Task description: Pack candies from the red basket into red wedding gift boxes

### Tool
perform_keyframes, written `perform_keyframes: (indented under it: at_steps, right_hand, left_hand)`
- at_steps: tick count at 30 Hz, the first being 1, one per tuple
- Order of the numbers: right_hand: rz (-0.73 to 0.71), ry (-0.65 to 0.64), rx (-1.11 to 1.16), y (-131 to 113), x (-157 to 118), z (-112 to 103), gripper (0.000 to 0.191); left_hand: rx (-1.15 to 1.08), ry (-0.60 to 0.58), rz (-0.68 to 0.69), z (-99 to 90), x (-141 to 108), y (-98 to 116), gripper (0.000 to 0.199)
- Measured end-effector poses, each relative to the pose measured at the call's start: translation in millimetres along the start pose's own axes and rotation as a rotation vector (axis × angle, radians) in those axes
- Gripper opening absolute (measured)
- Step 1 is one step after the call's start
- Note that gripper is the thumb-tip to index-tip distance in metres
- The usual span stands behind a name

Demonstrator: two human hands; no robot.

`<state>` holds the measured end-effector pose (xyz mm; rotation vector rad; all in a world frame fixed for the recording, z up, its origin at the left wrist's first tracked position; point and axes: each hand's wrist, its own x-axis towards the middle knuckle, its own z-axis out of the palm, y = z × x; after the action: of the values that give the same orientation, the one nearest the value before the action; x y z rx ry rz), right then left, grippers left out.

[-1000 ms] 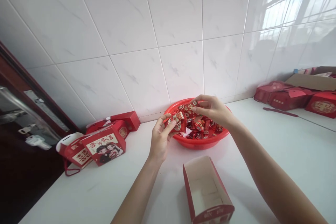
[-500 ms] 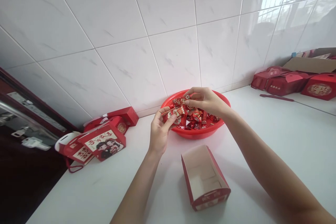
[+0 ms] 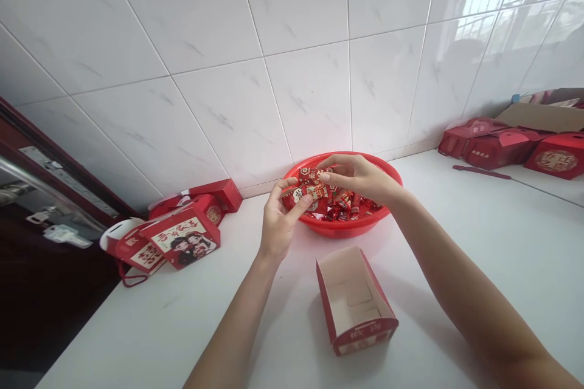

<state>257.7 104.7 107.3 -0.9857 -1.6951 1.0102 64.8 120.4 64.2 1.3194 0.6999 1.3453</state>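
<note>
Over the left part of a red plastic basket (image 3: pixel 343 232), my left hand (image 3: pixel 283 216) is closed on red wrapped candies (image 3: pixel 306 197) with pale print. My right hand (image 3: pixel 353 177) pinches another red packet (image 3: pixel 310 177) with gold print, held against the candies in my left hand. Many red-wrapped candies (image 3: pixel 353 209) lie in the basket beneath. Nearer to me, between my forearms, an open red box (image 3: pixel 358 301) with a pale inside stands on the white table (image 3: pixel 205 328).
Red gift boxes (image 3: pixel 185 237) with printed couples lie at the left. More red boxes (image 3: pixel 490 146) and an open carton (image 3: pixel 533 117) stand at the right, beside a dark red strap (image 3: pixel 481 171). A tiled wall (image 3: pixel 310 91) rises behind.
My right hand has brought its packet slightly left, over the candies in my left hand. The view has shifted slightly.
</note>
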Motion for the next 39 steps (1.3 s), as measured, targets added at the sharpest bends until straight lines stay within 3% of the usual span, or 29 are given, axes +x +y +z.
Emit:
perform_keyframes:
  at_steps: [13, 20, 24, 26, 28, 31, 33, 39]
  right_hand:
    - [-0.058, -0.041, 0.091, -7, -7, 2, 0.039]
    - [-0.097, -0.17, -0.021, -24, -22, -7, 0.034]
    - [-0.112, -0.128, -0.003, -36, -34, -14, 0.031]
    - [-0.115, -0.085, -0.028, -44, -41, -14, 0.025]
    - [-0.111, -0.093, -0.113, -52, -48, -13, 0.016]
    - [-0.093, -0.206, -0.278, -62, -56, -4, 0.007]
    - [-0.068, -0.271, -0.368, -65, -57, 5, 0.008]
    - [-0.05, -0.432, -0.595, -60, -52, 23, 0.019]
  left_hand:
    - [-0.005, -0.004, 0.007, -1.8, -3, 8, 0.051]
    - [0.084, -0.155, 0.038, -3.7, -11, 28, 0.039]
    - [0.163, -0.231, 0.04, -11.6, -18, 51, 0.041]
    - [0.305, -0.303, 0.081, -19.4, -24, 66, 0.043]
    - [0.511, -0.417, 0.11, -26.7, -31, 84, 0.027]
    - [0.734, -0.76, 0.05, -29.5, -46, 104, 0.019]
    - [0.817, -0.916, -0.002, -25.3, -55, 109, 0.023]
    - [0.902, -1.058, -0.005, -14.8, -70, 103, 0.024]
